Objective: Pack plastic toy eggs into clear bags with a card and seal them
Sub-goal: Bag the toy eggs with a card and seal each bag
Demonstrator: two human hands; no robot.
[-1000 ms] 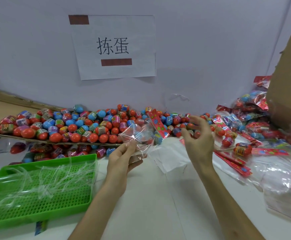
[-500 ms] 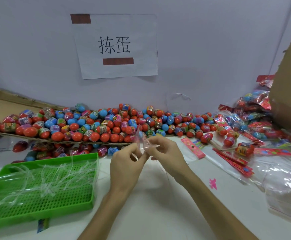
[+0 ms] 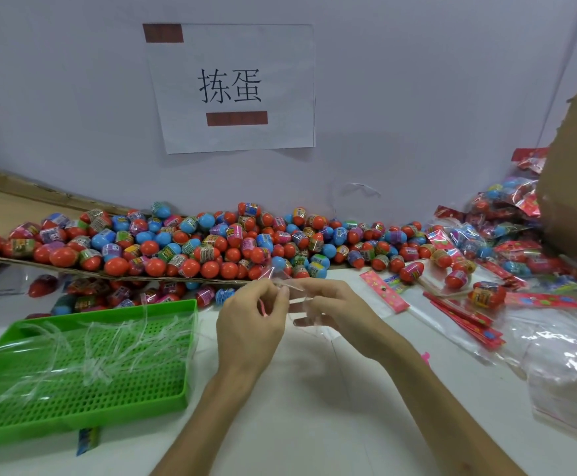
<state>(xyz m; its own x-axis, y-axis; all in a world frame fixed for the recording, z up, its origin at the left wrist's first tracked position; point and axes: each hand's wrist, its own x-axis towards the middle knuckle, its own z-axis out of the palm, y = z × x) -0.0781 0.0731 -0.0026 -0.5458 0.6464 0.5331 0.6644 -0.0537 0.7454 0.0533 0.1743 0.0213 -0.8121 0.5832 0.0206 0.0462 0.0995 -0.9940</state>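
Observation:
Both hands meet over the middle of the white table, pinching an empty clear bag (image 3: 302,305) between them. My left hand (image 3: 251,324) pinches its left edge with thumb and forefinger. My right hand (image 3: 340,316) holds the right side, fingers curled round the film. Behind the hands a long heap of red, blue and multicoloured plastic toy eggs (image 3: 190,247) lies on a cardboard sheet against the wall. A pink card (image 3: 385,295) lies flat on the table just right of my right hand.
A green perforated tray (image 3: 84,403) holding clear plastic strips sits at the left. Packed bags of eggs (image 3: 506,214) pile up at the back right beside a cardboard box (image 3: 575,180). Red cards (image 3: 469,321) and clear bags (image 3: 565,369) lie at the right.
My right hand dropped the card beside the eggs and came back to the bag. Both hands now hold the bag close together; since half a second ago they barely moved.

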